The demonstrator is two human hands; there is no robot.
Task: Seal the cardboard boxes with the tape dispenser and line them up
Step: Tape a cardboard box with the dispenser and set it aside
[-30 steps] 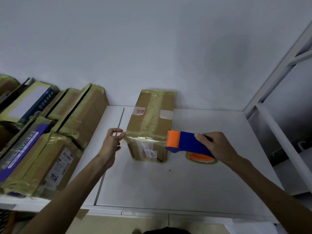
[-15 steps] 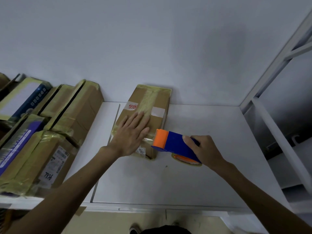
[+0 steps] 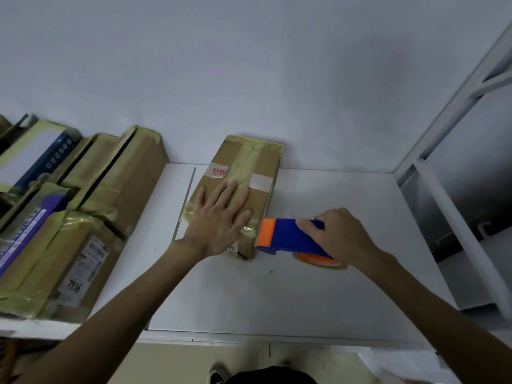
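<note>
A long cardboard box (image 3: 249, 162) wrapped in yellowish tape lies on the white table (image 3: 249, 295), its far end against the wall. My left hand (image 3: 219, 220) lies flat on the near part of its top, fingers straight and spread. My right hand (image 3: 340, 236) grips a blue and orange tape dispenser (image 3: 285, 236) just right of the box's near corner. The dispenser's orange end touches or nearly touches the box, and its tape roll sits low by the table.
Several taped cardboard boxes (image 3: 83, 217) stand in rows on the left part of the table. A white metal shelf frame (image 3: 443, 195) rises at the right. The table's front edge (image 3: 249, 338) runs close to my body, with floor below it.
My left hand went from pinching tape beside the box to pressing flat on its top. The dispenser has come down close to the box's near right corner.
</note>
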